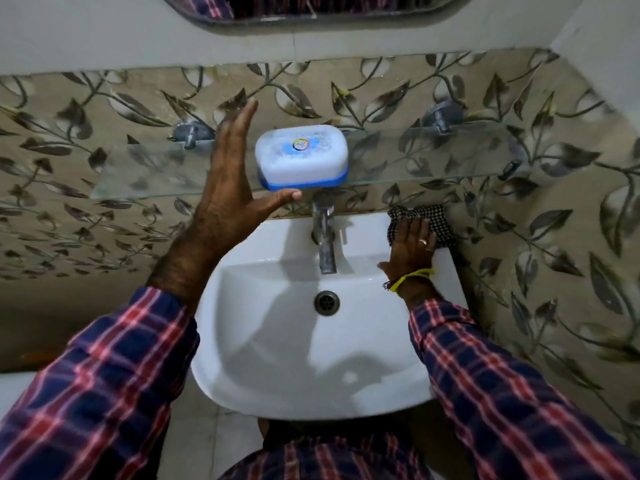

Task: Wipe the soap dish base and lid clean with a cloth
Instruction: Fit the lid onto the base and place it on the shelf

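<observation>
Right, step: reach phase, wiping not yet begun, judging by the dish closed on its shelf and the cloth flat on the basin.
Landmark: tap (323, 233), mid-back of the white sink (263, 368).
Soap dish (301, 157): on the glass shelf (145, 171) directly above the tap; white lid (300, 152) seated on the blue base (304, 183), which shows only as a band along the near edge. Contents hidden.
Left hand (230, 178): above-left of the tap, fingers straight and spread, grip apart, nothing held. Thumb (284, 196) sits under the near-left corner of the base, probably touching it, though blur makes contact hard to confirm. Palm faces the dish side, likely so the hand can cup it and lift it off the shelf.
Right hand (414, 242): right of the tap, fingers flat, pressing on the checked cloth (420, 221); grip apart, not curled round the fabric. Ring and a yellow wrist band visible.
Cloth: bunched on the sink's back-right ledge against the wall, just right of the tap; parked within reach so it can be gathered once the dish is down.
Drain (326, 302): in the bowl, below the tap.
Sleeves: plaid, both arms.
Next, as a judgement: lift dish, separate lid, gather cloth.
Risk: dish near the shelf edge, smooth glass, could slide.
</observation>
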Tool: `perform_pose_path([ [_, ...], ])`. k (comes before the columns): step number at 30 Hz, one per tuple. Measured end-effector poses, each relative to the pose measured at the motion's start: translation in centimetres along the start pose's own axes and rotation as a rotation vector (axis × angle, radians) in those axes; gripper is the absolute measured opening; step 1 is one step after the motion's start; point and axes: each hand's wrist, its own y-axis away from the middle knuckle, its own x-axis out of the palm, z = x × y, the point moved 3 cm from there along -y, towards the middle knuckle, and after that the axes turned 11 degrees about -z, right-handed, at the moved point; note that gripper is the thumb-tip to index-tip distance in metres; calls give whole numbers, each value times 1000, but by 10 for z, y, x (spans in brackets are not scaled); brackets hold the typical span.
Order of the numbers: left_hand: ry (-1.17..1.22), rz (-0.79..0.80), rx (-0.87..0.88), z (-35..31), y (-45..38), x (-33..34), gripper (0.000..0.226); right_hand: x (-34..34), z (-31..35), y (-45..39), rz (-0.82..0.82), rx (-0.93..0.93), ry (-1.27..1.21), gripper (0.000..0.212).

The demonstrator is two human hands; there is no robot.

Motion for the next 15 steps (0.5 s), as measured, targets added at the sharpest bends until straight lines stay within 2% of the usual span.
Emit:
perform_pose_path([
  [4, -69, -222, 25, -2, 28, -16, 99, 20, -2, -8, 36, 1, 44, 96],
  [6, -122, -308, 65, -3, 48, -23, 88, 22, 0, 0, -23, -12, 50, 72],
  [8, -149, -401, 81, -2, 69, -27, 71, 14, 5, 11, -122, -3, -43, 46],
  [9, -132, -434, 66, -2, 81, -26, 61, 6, 7, 17, -166, 32, -116, 40],
  [12, 11, -396, -58, 2, 119, -12, 38, -26, 20, 40, -261, 241, -532, 17],
  [15, 114, -194, -174, 5, 150, 3, 33, -41, 37, 72, -155, 402, -941, 21],
])
